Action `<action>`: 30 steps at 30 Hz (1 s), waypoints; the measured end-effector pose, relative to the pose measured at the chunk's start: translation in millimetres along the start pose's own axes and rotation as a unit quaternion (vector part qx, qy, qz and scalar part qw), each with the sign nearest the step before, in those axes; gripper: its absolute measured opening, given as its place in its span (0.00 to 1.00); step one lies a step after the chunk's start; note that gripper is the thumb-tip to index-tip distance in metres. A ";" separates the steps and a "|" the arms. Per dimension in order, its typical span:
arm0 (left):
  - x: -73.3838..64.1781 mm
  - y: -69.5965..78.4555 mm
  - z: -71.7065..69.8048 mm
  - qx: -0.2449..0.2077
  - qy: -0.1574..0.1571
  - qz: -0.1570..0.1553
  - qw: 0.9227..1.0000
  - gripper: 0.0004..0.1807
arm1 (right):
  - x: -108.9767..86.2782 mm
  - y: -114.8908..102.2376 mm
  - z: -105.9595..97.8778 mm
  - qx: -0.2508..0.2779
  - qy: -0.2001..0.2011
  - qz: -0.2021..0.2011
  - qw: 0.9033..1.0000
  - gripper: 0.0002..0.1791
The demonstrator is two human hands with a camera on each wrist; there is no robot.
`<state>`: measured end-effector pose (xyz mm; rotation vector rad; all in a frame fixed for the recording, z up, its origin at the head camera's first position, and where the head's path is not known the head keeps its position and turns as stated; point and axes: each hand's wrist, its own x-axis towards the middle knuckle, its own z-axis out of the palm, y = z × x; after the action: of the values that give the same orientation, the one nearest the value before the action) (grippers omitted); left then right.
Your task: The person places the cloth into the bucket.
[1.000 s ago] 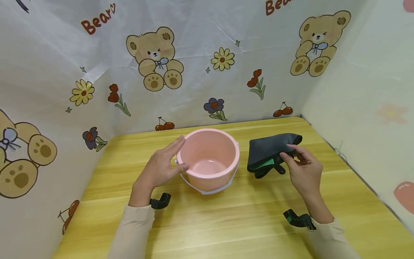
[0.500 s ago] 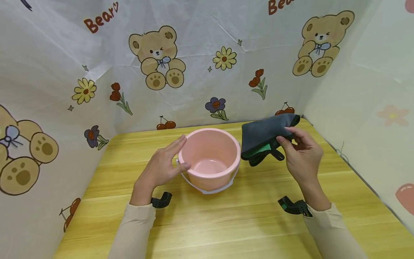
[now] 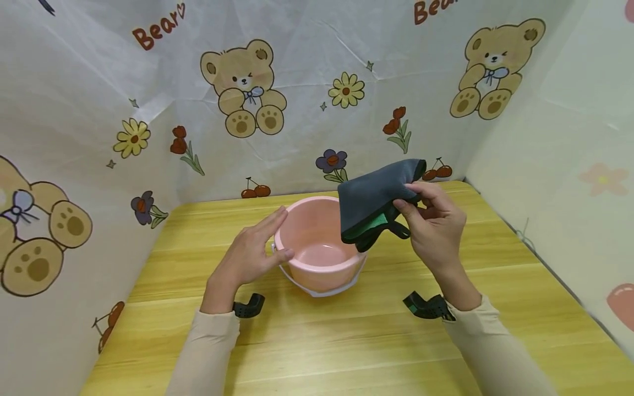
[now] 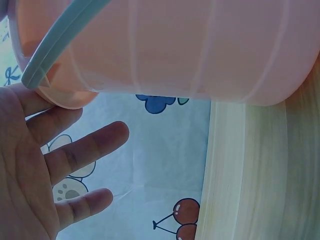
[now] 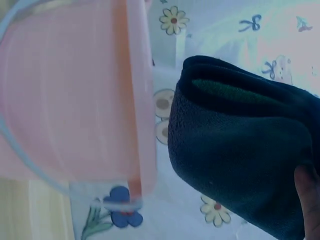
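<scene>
Over the pink bucket, the folded dark cloth, pinched in the right hand, has just come leftward, so it now overhangs the rim without being inside, while the left hand touches that rim, fingers spread apart.

A yellow, wood-grained surface fills the lower frame, with a soft shine near its lower centre. Behind it I see a creased white sheet printed with winking bears, yellow daisies, red tulips, purple flowers and paired cherries; red lettering reads "Bear" at upper left. The same print covers the left side. At right, a paler cream wall bears a faint peach flower, and a thin cord loops near its foot.
</scene>
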<state>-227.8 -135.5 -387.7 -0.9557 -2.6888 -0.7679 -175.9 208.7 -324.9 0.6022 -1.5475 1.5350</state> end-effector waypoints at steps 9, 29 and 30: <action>-0.9 -0.5 -0.3 0.000 -0.005 -0.006 1.000 0.45 | -12.0 6.4 31.0 -0.036 -0.032 0.044 0.998 0.18; -1.6 2.6 1.8 -0.008 -0.005 -0.016 1.000 0.47 | -48.0 20.1 63.2 -0.110 -0.159 0.139 0.971 0.13; -2.2 2.3 1.2 -0.009 -0.005 -0.016 1.000 0.47 | -47.9 19.6 64.8 -0.119 -0.168 0.146 0.968 0.13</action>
<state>-224.7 -134.5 -388.4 -0.9238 -2.7163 -0.7971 -182.0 137.9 -367.6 0.5335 -2.1244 1.4770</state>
